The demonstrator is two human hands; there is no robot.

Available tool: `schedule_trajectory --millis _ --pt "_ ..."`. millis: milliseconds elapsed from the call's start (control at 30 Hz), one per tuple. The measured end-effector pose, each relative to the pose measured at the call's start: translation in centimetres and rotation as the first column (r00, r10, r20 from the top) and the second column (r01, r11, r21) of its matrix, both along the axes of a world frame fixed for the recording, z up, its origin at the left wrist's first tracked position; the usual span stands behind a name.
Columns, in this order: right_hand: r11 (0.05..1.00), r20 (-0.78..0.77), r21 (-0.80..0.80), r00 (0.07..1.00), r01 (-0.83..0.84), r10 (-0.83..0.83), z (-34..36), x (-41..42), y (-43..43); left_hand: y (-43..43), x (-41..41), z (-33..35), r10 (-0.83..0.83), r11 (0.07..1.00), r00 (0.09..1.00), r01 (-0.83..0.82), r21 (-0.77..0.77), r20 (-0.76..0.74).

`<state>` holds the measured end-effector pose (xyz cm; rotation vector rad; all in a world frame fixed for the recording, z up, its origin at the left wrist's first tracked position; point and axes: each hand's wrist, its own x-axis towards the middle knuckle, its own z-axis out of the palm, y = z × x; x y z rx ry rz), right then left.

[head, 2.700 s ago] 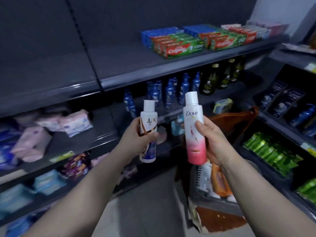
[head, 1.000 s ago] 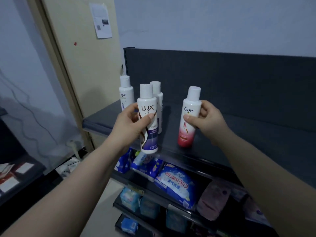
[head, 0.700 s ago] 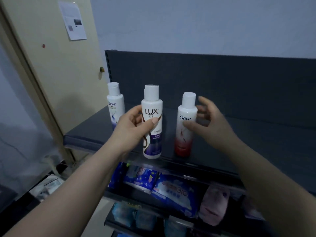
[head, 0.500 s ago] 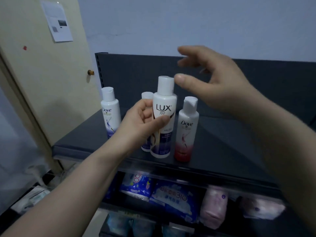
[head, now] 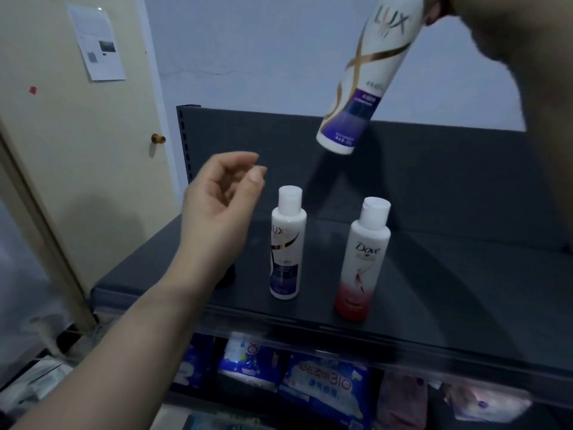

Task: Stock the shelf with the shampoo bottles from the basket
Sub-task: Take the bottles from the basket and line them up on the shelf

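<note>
I see the left hand hovering in front of the dark top shelf, its fingers loosely curled, apart and holding nothing. My right hand, blurred at the upper right corner, holds a raised Lux bottle by its upper end; the grip itself is cut off by the frame edge. That bottle tilts, base down and leftward, well above the shelf. A standing Lux bottle and a pink-based Dove bottle stand upright near each other, apart, by the shelf's front edge. Blue packets lie below.
</note>
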<state>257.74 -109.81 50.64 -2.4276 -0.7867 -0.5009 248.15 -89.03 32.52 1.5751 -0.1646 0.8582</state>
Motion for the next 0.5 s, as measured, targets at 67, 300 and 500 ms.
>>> schedule_trajectory --millis 67,300,500 --pt "0.99 0.058 0.14 0.998 -0.035 0.027 -1.1 0.8 1.6 0.1 0.3 -0.7 0.022 0.998 0.999 -0.019 0.058 -0.046" --pt "0.996 -0.218 -0.059 0.975 -0.065 0.051 -9.5 6.7 5.1 0.3 -0.1 -2.7 -0.011 0.988 0.999 0.017 0.156 -0.038" --pt "0.988 -0.384 -0.109 0.921 -0.113 0.063 -12.5 6.7 5.7 0.2 -0.6 -3.8 0.0 0.975 1.0 0.006 0.222 -0.027"
